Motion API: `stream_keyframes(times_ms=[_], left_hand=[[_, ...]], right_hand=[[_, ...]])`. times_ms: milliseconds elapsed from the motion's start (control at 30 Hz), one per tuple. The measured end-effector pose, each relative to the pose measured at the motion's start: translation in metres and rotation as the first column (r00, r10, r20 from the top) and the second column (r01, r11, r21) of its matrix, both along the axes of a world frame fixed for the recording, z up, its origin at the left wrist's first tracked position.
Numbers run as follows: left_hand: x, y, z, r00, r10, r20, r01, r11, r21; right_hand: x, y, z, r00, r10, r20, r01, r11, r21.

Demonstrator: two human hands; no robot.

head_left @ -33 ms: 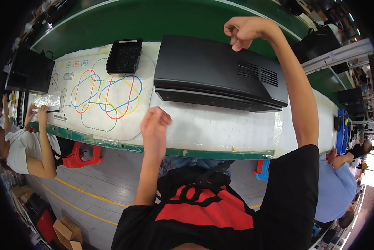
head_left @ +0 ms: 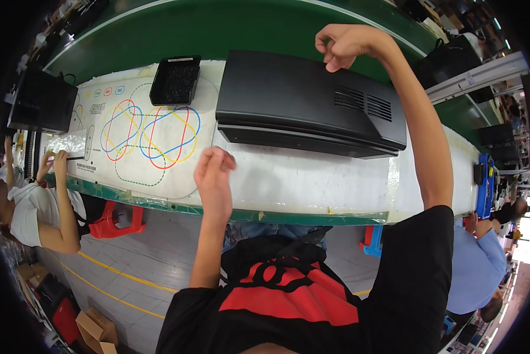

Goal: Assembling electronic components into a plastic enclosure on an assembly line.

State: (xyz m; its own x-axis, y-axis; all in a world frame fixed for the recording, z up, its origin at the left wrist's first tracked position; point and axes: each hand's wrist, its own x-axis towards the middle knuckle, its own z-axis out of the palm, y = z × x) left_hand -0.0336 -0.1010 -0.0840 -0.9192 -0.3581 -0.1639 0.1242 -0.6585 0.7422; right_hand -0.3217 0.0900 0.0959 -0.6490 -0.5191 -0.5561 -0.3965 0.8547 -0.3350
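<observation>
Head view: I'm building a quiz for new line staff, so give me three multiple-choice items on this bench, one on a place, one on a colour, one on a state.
1. Where does the small black tray sit?
A. left of the large black housing
B. on top of the housing
C. on the floor

2. What colour is the conveyor belt behind the white work mat?
A. red
B. green
C. yellow

3. How is the right hand?
A. flat and open on the mat
B. closed in a loose fist above the housing's far edge
C. gripping the tray

Answers:
1 A, the tray lies on the mat at the housing's left.
2 B, the belt strip beyond the mat is green.
3 B, its fingers are curled over the housing's back edge; the left hand hangs over the mat's near side, fingers curled.
</observation>
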Motion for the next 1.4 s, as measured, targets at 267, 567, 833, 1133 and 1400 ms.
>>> stream_keyframes(times_ms=[267, 567, 833, 1133, 1400], left_hand=[[-0.044, -0.014, -0.053, 1.000, -0.015, 0.025, 0.029, 0.538, -0.842], [-0.093, -0.028, -0.048, 0.996, 0.064, 0.056, 0.006, 0.599, -0.800], [-0.175, -0.022, -0.017, 0.963, -0.218, 0.155, 0.262, 0.888, -0.377], [-0.212, 0.019, -0.066, 0.903, -0.428, 0.017, 0.366, 0.750, -0.550], [-0.184, -0.022, -0.055, 0.939, -0.320, 0.127, 0.320, 0.672, -0.668]], right_hand=[[-0.012, 0.219, -0.102, 0.985, -0.013, -0.171, -0.084, 0.831, -0.549], [0.072, 0.216, -0.162, 0.674, -0.423, 0.605, 0.606, -0.151, -0.781], [0.066, 0.134, 0.049, 0.774, -0.256, 0.579, 0.598, -0.001, -0.801], [-0.148, 0.032, 0.089, 0.672, -0.399, 0.624, 0.643, -0.105, -0.759], [-0.135, -0.005, 0.086, 0.196, -0.227, 0.954, 0.462, -0.837, -0.294]])
